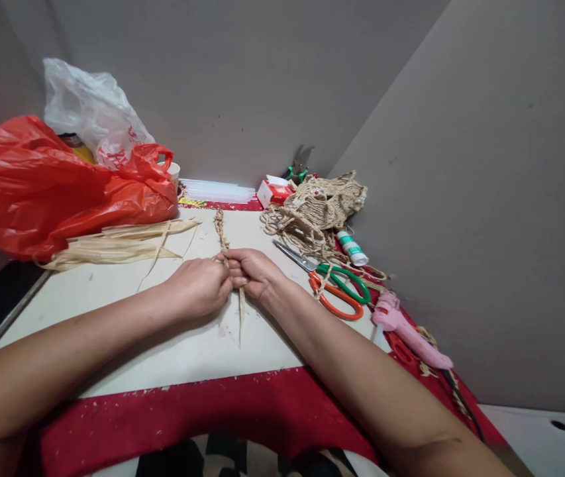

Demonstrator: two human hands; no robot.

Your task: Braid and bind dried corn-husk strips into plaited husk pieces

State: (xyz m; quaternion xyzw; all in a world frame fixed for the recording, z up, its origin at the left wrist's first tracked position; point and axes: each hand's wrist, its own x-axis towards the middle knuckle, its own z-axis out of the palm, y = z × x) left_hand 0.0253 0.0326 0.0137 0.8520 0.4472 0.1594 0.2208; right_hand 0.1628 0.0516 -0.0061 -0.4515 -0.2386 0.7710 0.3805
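Observation:
My left hand (201, 283) and my right hand (252, 271) meet over the middle of a white board (153, 351). Both are closed on a braid of dried husk strips (220, 228). Its finished, knobbly length runs away from me beyond the fingers, and one loose pale strip (242, 315) hangs toward me below them. The fingers cover the spot where the strands cross. Left of my hands lies a bundle of flat dried husks (113, 246). To the right, scissors (332, 281) with one green and one orange handle lie with blades apart.
A red plastic bag (63, 192) and a white plastic bag (93, 99) stand at back left. Clear glue sticks (220, 191), a small red-and-white box (275, 192) and coiled braided cord (324, 205) line the back. A thread spool (352, 248) and pink glue gun (409, 331) sit right.

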